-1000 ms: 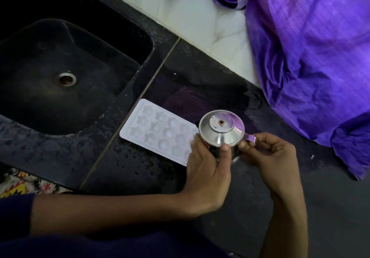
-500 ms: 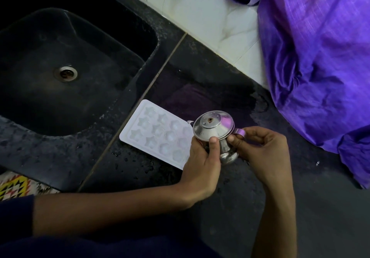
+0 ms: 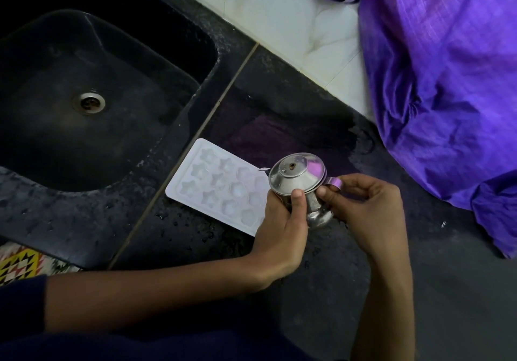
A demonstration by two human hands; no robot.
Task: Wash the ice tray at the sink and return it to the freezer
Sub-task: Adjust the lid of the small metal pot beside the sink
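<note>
I see no readable writing; left hand (image 3: 282, 220) and right hand (image 3: 363, 209) both grip a steel pot (image 3: 299, 184) beside the ice tray (image 3: 218, 187) on the counter (image 3: 279, 114).

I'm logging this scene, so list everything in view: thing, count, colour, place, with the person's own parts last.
ice tray: one, white, flat on the black counter right of the sink, star and round moulds facing up.
steel pot: one, silver, lidded, held over the tray's right end.
sink: one, black, upper left, with a metal drain.
counter: one, black, wet with droplets near the tray.
purple cloth: one, bunched at upper right.
white tiles: top centre, behind the counter.
patterned fabric: one, yellow, red and white, lower left edge.
left hand: grips the pot's body.
right hand: pinches the pot's handle.
</note>
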